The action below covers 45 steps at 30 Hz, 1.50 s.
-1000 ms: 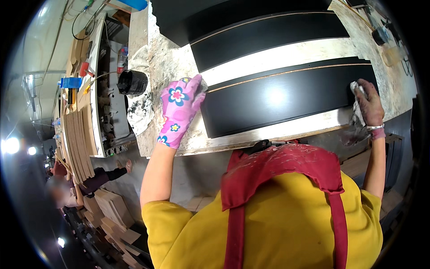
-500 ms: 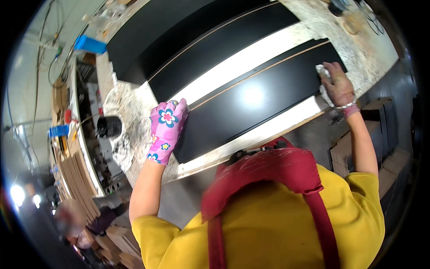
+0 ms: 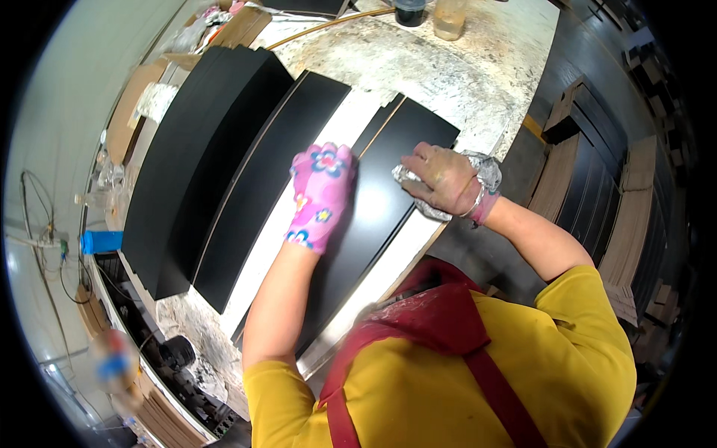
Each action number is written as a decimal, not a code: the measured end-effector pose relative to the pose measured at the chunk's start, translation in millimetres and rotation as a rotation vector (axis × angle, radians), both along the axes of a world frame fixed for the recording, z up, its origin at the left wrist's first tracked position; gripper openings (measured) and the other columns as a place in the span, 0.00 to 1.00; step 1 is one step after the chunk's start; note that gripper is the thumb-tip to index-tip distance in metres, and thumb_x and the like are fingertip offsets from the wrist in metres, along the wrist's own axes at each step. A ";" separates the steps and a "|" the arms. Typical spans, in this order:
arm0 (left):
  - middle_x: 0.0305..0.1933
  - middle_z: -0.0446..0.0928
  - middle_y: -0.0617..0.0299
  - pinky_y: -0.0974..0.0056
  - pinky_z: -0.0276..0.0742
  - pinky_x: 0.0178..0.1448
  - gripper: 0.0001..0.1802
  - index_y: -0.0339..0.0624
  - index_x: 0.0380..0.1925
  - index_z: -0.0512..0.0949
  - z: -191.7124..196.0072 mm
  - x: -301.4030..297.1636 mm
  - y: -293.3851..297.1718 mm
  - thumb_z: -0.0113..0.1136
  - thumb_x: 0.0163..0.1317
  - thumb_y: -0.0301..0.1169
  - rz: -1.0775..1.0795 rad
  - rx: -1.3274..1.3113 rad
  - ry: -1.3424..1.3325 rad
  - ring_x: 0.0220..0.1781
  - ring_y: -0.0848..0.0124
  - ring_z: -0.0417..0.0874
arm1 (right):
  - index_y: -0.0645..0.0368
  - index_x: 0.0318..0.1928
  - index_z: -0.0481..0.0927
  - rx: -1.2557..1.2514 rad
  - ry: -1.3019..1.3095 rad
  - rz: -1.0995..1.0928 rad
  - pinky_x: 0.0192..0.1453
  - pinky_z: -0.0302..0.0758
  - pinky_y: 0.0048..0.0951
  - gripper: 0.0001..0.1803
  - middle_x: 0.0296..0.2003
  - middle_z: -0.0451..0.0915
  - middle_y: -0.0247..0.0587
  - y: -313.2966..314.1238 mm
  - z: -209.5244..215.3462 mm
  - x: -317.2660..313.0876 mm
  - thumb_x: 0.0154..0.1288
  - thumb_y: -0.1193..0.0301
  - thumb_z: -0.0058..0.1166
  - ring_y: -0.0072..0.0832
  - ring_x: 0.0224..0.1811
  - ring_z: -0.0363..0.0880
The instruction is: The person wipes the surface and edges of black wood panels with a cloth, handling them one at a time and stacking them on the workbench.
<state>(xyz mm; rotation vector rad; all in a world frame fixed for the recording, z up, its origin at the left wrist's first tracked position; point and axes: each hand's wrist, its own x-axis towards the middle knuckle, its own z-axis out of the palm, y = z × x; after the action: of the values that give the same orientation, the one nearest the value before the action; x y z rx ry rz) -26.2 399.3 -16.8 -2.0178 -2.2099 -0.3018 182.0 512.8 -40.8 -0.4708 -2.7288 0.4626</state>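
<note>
A long black panel (image 3: 366, 224) with a thin brown line near its far edge lies before me on a white surface. My left hand (image 3: 323, 190), in a pink flowered glove, rests at that far edge. Its fingers are curled closed; what they hold, if anything, is hidden. Toward the panel's right end is my right hand (image 3: 446, 179), in a stained glove. It presses a crumpled greyish-white rag (image 3: 484, 170) against the panel by the near edge. A second black panel (image 3: 261, 183) lies beyond, parallel to the first.
A stack of black panels (image 3: 168, 187) stands at the left. On the stained worktable (image 3: 478, 82) are a cup of dark liquid (image 3: 410, 13) and a clear jar (image 3: 449, 21) at the far side. A black container (image 3: 178, 352) sits front left. More stacked boards (image 3: 579, 187) stand right.
My view has turned. My left hand has moved from the panel's left end along its far edge, closer to my right hand. The right hand still has the rag at the right end.
</note>
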 end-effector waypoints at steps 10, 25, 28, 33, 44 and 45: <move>0.33 0.79 0.56 0.54 0.75 0.45 0.06 0.47 0.31 0.79 -14.9 22.5 163.4 0.61 0.51 0.31 -0.170 0.060 0.041 0.41 0.57 0.81 | 0.56 0.44 0.78 -0.026 -0.057 0.070 0.40 0.76 0.41 0.17 0.37 0.75 0.43 7.9 -3.9 0.6 0.60 0.59 0.60 0.43 0.38 0.78; 0.47 0.80 0.53 0.54 0.72 0.58 0.23 0.44 0.54 0.76 -27.1 -136.0 -331.6 0.64 0.58 0.37 1.018 -0.111 0.021 0.51 0.54 0.79 | 0.57 0.49 0.78 -0.086 0.023 0.090 0.44 0.76 0.39 0.18 0.38 0.76 0.45 0.0 7.5 -6.3 0.61 0.62 0.59 0.42 0.40 0.78; 0.47 0.80 0.49 0.54 0.73 0.55 0.22 0.42 0.53 0.76 -46.1 -131.0 -433.1 0.61 0.60 0.37 1.068 -0.197 0.112 0.49 0.52 0.79 | 0.55 0.53 0.77 -0.207 -0.091 -0.009 0.49 0.77 0.37 0.21 0.43 0.77 0.44 0.8 17.8 -3.4 0.61 0.63 0.59 0.43 0.45 0.79; 0.55 0.78 0.49 0.54 0.69 0.66 0.26 0.39 0.57 0.74 -26.5 -83.4 -380.9 0.61 0.58 0.33 0.913 0.098 0.069 0.60 0.54 0.76 | 0.57 0.53 0.77 -0.216 -0.008 0.309 0.44 0.77 0.35 0.21 0.41 0.78 0.46 -83.0 56.8 -95.3 0.62 0.63 0.59 0.39 0.41 0.79; 0.76 0.56 0.52 0.52 0.40 0.79 0.37 0.45 0.72 0.55 -33.2 -3.6 -308.5 0.50 0.66 0.47 0.642 -0.119 -0.249 0.78 0.56 0.52 | 0.55 0.63 0.71 -0.582 -0.042 0.007 0.63 0.70 0.30 0.20 0.60 0.73 0.39 77.0 -57.9 -81.0 0.75 0.69 0.39 0.28 0.61 0.71; 0.76 0.56 0.52 0.52 0.40 0.79 0.37 0.45 0.72 0.55 -33.3 -3.7 -309.5 0.50 0.66 0.47 0.648 -0.107 -0.253 0.78 0.56 0.52 | 0.55 0.63 0.71 -0.556 -0.066 -0.046 0.64 0.69 0.30 0.20 0.60 0.73 0.39 75.9 -53.0 -86.2 0.75 0.69 0.39 0.28 0.62 0.71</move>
<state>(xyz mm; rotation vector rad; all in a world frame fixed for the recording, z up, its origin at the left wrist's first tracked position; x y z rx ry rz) -29.9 89.8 -50.1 -1.2405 -2.9306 -0.3753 95.8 588.6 -93.8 -0.6894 -2.6158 1.2218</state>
